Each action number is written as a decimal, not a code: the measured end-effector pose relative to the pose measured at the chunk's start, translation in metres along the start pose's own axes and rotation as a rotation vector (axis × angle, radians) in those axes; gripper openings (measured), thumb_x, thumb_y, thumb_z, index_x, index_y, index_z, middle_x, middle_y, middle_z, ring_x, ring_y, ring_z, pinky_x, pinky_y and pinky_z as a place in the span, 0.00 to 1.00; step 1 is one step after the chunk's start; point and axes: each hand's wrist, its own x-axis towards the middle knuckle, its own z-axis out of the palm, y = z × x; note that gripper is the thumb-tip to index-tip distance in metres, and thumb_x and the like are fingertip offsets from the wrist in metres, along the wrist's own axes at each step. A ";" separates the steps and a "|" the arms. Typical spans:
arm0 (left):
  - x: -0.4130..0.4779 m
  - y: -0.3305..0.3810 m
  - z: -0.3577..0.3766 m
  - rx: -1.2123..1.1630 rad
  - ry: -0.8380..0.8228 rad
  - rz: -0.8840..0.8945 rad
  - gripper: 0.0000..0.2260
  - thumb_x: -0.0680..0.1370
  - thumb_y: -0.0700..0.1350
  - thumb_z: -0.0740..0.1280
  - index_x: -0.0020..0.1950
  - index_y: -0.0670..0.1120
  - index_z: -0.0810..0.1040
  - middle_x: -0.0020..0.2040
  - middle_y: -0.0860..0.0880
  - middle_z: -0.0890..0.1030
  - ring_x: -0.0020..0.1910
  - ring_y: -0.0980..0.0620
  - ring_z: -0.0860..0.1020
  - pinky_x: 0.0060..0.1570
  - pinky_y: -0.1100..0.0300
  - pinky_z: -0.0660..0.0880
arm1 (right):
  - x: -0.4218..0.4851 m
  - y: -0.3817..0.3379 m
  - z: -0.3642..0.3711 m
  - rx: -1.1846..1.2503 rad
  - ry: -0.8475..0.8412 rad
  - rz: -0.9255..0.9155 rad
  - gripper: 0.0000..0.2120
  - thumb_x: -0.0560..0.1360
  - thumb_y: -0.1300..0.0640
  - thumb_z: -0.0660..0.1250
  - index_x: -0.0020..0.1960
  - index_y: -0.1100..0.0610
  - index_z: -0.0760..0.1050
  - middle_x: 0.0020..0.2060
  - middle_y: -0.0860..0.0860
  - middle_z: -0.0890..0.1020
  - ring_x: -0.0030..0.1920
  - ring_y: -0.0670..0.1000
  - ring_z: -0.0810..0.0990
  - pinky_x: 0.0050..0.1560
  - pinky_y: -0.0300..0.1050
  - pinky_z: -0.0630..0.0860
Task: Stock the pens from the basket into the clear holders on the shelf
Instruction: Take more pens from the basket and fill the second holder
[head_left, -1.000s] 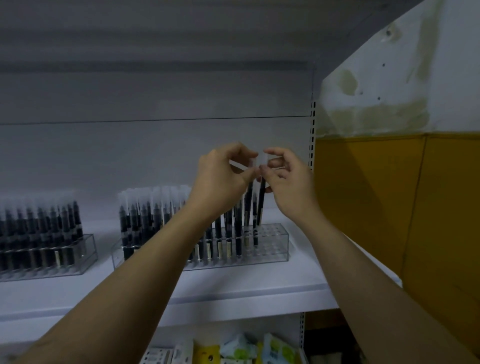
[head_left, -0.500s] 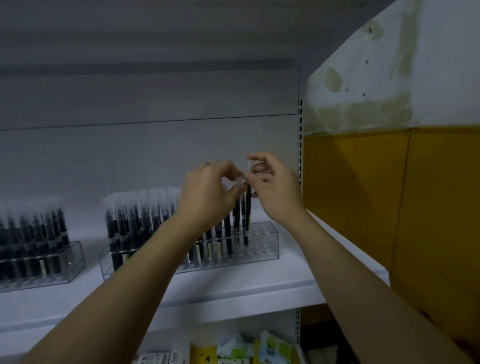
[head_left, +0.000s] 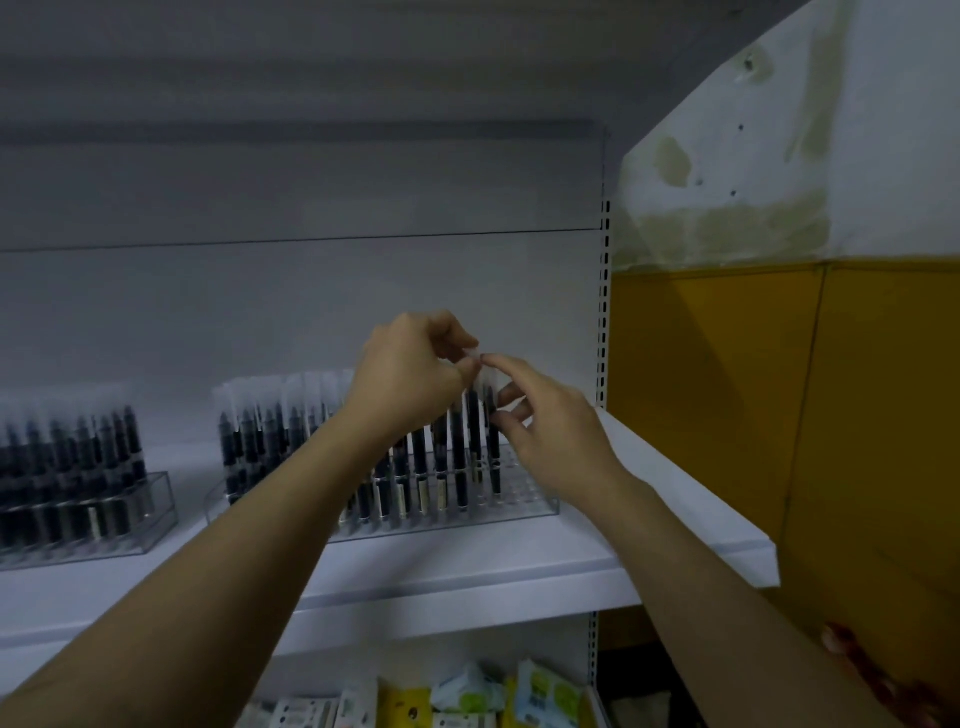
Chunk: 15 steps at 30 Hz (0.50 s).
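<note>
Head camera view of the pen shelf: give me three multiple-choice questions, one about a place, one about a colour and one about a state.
1. Where do the left hand and right hand meet?
A. Over the right-hand clear plastic holder
B. Over the left-hand holder
C. Beside the packets below

2. What colour is the lower wall panel right of the white metal shelf?
A. Red
B. Mustard yellow
C. Green

3. How full is that right-hand holder?
A. Empty
B. Completely full
C. Partly filled, with free holes at its right end

Answers:
1 A: the fingertips meet at the clear cap of a black pen above that holder.
2 B: the panel beneath the stained white wall is mustard yellow.
3 C: pens stand in most rows, while the rightmost holes are bare.
</note>
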 end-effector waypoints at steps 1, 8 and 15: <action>0.001 -0.001 0.000 -0.016 -0.004 -0.010 0.04 0.76 0.47 0.71 0.49 0.50 0.81 0.44 0.54 0.82 0.38 0.61 0.79 0.36 0.69 0.73 | -0.001 0.000 0.001 0.005 -0.003 0.003 0.27 0.78 0.60 0.66 0.72 0.39 0.65 0.49 0.44 0.77 0.43 0.45 0.78 0.46 0.42 0.78; 0.001 0.003 0.001 0.026 -0.071 -0.039 0.04 0.77 0.49 0.69 0.46 0.50 0.81 0.40 0.54 0.82 0.31 0.59 0.76 0.33 0.64 0.71 | -0.007 -0.001 0.002 0.015 -0.028 0.015 0.31 0.78 0.60 0.66 0.73 0.35 0.60 0.49 0.43 0.77 0.40 0.44 0.78 0.45 0.43 0.79; -0.009 0.000 0.000 0.372 -0.035 0.119 0.10 0.79 0.49 0.64 0.59 0.52 0.80 0.60 0.52 0.79 0.61 0.51 0.75 0.71 0.46 0.61 | -0.010 -0.008 -0.004 -0.047 -0.074 0.073 0.34 0.78 0.56 0.66 0.76 0.38 0.54 0.58 0.46 0.78 0.48 0.46 0.78 0.51 0.42 0.77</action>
